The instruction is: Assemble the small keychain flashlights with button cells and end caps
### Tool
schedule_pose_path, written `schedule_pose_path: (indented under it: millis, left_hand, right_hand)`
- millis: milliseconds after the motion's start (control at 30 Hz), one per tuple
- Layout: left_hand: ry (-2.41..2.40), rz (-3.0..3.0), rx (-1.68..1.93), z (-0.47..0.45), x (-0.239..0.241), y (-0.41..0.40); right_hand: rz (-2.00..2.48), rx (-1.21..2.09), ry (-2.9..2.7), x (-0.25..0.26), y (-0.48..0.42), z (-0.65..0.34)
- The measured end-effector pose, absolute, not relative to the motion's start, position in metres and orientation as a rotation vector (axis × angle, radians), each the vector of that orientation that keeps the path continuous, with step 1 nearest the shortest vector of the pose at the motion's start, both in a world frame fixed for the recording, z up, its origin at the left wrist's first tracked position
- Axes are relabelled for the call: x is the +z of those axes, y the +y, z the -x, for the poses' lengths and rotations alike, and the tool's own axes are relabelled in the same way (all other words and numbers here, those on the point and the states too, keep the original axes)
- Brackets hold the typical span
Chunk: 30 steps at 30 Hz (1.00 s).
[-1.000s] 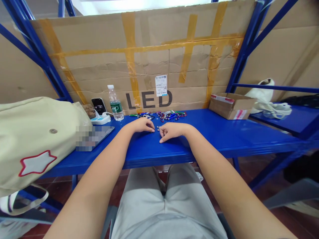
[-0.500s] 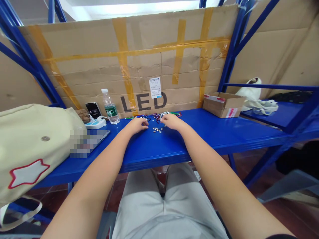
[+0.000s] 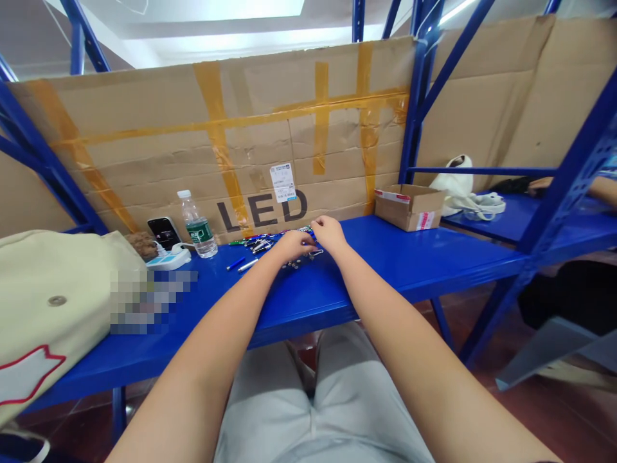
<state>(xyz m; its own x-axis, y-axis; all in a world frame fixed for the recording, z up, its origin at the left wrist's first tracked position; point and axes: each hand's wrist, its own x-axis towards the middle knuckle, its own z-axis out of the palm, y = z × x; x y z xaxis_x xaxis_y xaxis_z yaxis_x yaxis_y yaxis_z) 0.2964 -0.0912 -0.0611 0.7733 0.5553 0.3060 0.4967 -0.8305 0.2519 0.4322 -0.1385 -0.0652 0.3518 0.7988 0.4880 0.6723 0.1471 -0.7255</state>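
Note:
Both my arms reach forward over the blue shelf surface point(image 3: 409, 263). My left hand point(image 3: 294, 244) rests knuckles up with fingers curled, at a pile of small coloured pen-like keychain items point(image 3: 258, 244). My right hand point(image 3: 328, 231) sits just beside it, fingers bent down onto the same pile; what they pinch is too small to make out. Several small silver button-like pieces point(image 3: 292, 263) lie on the blue surface just in front of my left hand.
A cream bag point(image 3: 53, 302) with a red star sits at the left. A water bottle point(image 3: 195, 218), a phone point(image 3: 164, 231) and a power strip point(image 3: 168, 258) stand near the taped cardboard wall. An open small carton point(image 3: 409, 206) is at the right. Another person's arm point(image 3: 578, 186) shows far right.
Both hands moved forward from the near edge to the pile of keychain items at the back. The view swung to the right and tilted up.

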Motion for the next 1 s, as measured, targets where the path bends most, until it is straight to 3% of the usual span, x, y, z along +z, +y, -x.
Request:
schedule_pose_path:
  millis: [100, 233, 433, 567, 800, 1000]
  left_hand:
    - [1.242, -2.754, 0.698, -0.263, -0.053, -0.069]
    - [1.674, -2.763, 0.417, -0.22, -0.056, -0.047]
    - [1.524, -2.777, 0.44, -0.206, -0.069, -0.051]
    - [1.156, -2.658, 0.617, -0.206, -0.056, -0.071]
    - [0.898, -2.42, 0.651, -0.209, -0.045, -0.1]
    - [1.03, -2.488, 0.723, -0.216, -0.045, -0.105]
  right_hand:
    - [1.552, 0.177, -1.34, -0.065, -0.138, -0.432]
    - [1.562, 0.183, -1.36, -0.066, -0.137, -0.431]
    - [1.579, 0.09, -1.495, -0.072, -0.139, -0.425]
    - [1.307, -0.092, -1.814, -0.077, -0.141, -0.414]
    - [1.141, 0.281, -1.933, -0.081, -0.139, -0.397]
    - [1.151, 0.214, -1.909, -0.078, -0.14, -0.398]
